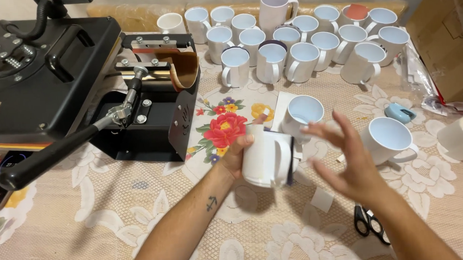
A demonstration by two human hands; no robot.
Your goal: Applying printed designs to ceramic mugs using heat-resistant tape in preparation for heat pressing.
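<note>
My left hand (236, 153) grips a white mug (266, 157) wrapped in a sheet of paper, holding it above the table at the centre. My right hand (345, 159) hovers just to the right of the mug, fingers spread and blurred, holding nothing. Behind the held mug stands another white mug (303, 113) on a white sheet. A further white mug (388, 138) stands to the right of my right hand.
A black mug heat press (60, 84) with a long lever handle fills the left side. Several white mugs (290, 41) crowd the back of the lace-covered table (142, 215). Black scissors (369, 223), a blue tape dispenser (399, 112), a tape roll (460, 137) and a cardboard box (443, 35) lie at the right.
</note>
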